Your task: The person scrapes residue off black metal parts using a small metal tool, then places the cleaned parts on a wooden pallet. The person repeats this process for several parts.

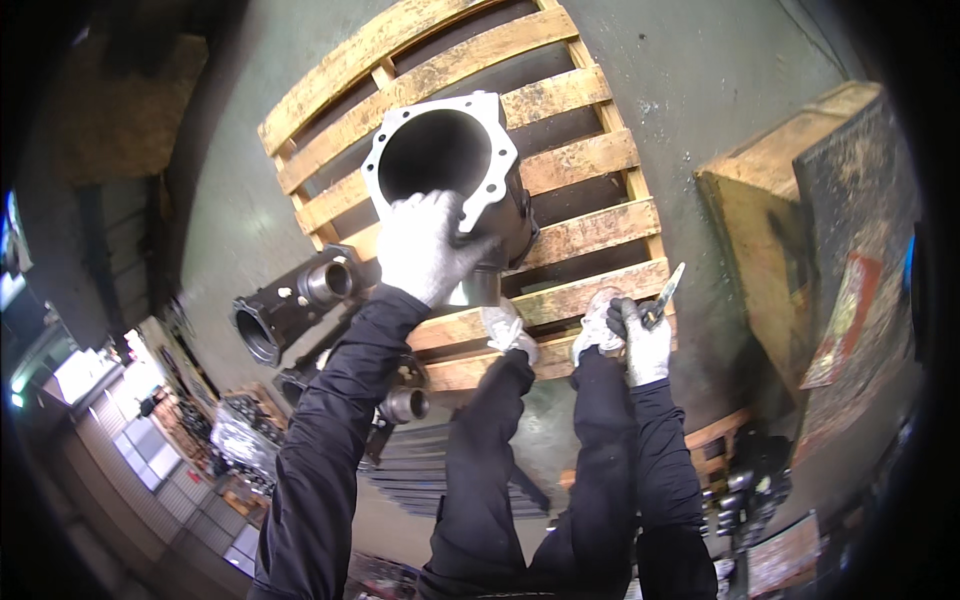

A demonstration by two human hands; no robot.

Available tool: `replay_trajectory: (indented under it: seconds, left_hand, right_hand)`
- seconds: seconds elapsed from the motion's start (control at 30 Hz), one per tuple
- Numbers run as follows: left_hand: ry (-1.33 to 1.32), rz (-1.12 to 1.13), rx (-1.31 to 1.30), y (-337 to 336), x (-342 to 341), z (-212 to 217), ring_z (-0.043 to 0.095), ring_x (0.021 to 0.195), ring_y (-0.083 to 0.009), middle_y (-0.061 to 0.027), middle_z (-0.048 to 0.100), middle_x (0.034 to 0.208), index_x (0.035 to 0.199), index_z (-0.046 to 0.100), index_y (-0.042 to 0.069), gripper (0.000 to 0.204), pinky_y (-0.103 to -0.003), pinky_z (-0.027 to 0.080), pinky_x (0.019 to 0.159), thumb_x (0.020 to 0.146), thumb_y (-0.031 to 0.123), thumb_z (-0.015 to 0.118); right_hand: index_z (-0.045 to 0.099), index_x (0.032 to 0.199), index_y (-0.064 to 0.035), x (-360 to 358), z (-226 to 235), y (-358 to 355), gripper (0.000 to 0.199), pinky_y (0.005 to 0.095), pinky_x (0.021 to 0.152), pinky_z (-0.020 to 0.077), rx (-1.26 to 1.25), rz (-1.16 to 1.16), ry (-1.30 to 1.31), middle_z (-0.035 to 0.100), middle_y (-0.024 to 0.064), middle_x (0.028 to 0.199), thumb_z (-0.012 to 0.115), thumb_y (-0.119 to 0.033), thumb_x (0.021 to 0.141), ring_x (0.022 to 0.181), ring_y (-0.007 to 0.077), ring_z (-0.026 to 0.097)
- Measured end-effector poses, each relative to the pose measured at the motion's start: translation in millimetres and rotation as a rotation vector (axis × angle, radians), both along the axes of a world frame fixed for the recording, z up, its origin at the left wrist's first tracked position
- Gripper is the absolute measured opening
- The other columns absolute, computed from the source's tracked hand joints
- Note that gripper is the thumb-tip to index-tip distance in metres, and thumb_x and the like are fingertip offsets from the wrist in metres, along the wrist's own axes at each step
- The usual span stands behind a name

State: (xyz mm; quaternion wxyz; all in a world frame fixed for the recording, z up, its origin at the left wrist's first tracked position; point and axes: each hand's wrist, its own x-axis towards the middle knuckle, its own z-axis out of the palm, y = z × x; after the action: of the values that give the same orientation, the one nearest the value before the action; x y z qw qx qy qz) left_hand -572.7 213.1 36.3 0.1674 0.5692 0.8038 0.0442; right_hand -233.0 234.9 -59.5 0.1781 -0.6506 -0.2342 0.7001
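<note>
View from above of a person standing at a wooden pallet on a grey floor. The gloved left hand lies spread over the rim of a large dark metal housing, which stands upright on the pallet with its round flanged opening facing up. The gloved right hand, down by the right knee, is closed around a thin tool that points up and away. A second dark housing lies on its side just left of the pallet. A wooden crate sits to the right.
</note>
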Motion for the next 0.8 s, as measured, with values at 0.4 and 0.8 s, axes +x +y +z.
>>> replay_trajectory:
  seconds: [0.4,0.8]
  left_hand:
    - [0.000,-0.087,0.107,38,-62,-28,0.067,0.080,-0.0397,-0.0176,0.069,0.083,0.097,0.068,0.006,0.038,-0.046,0.053,0.070,0.091,0.043,0.069]
    - [-0.319,0.365,0.213,-45,-93,-27,0.058,0.081,-0.0172,-0.0096,0.065,0.086,0.104,0.066,0.004,0.033,-0.031,0.049,0.079,0.103,0.037,0.060]
  right_hand:
    - [0.060,0.102,0.0055,20,-12,-42,0.020,0.0315,0.076,0.0617,0.055,-0.148,-0.010,0.072,0.0182,0.103,0.069,-0.012,0.098,0.085,0.0235,0.074]
    - [0.060,0.103,0.0021,45,10,-36,0.022,0.0296,0.078,0.0593,0.048,-0.158,-0.023,0.073,0.0164,0.103,0.072,-0.015,0.097,0.089,0.0210,0.073]
